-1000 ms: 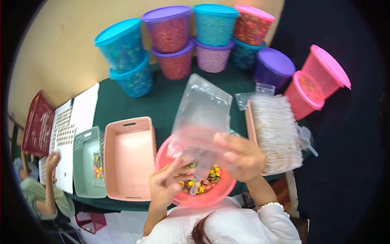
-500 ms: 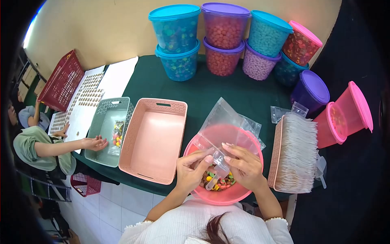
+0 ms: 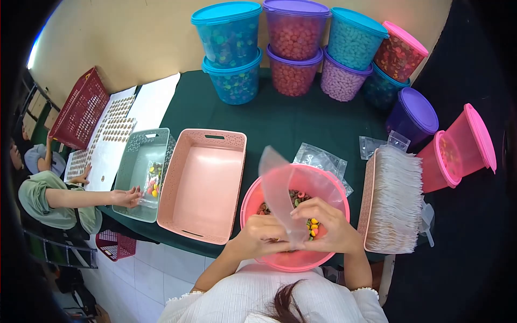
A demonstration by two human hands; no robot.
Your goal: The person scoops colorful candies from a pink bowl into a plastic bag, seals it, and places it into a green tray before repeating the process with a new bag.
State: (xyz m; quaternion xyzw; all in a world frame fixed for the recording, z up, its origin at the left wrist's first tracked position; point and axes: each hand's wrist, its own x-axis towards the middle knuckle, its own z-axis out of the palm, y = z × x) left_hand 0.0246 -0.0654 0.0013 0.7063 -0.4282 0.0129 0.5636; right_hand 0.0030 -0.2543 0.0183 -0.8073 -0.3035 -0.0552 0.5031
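Observation:
A clear plastic bag (image 3: 278, 185) stands upright between my hands, over a pink bowl (image 3: 249, 207) of colourful candies (image 3: 314, 225). My left hand (image 3: 264, 236) pinches the bag's lower end from the left. On the right, my right hand (image 3: 328, 226) has its thumb and fingers on the same end, with the index finger curled above. The scoop seen earlier cannot be made out. More flat clear bags (image 3: 322, 160) lie just behind the bowl.
Left of the bowl are a pink basket (image 3: 207, 180) and a grey-green basket (image 3: 126, 180), where a co-worker's hand (image 3: 127, 197) touches a filled packet (image 3: 153, 185). A basket of packets (image 3: 395, 199) stands right. Lidded tubs (image 3: 234, 54) line the back.
The clear bag now stands upright; before, it lay flatter across the fingers. My hands have moved slightly lower. The co-worker's hand has turned over and reached the packet.

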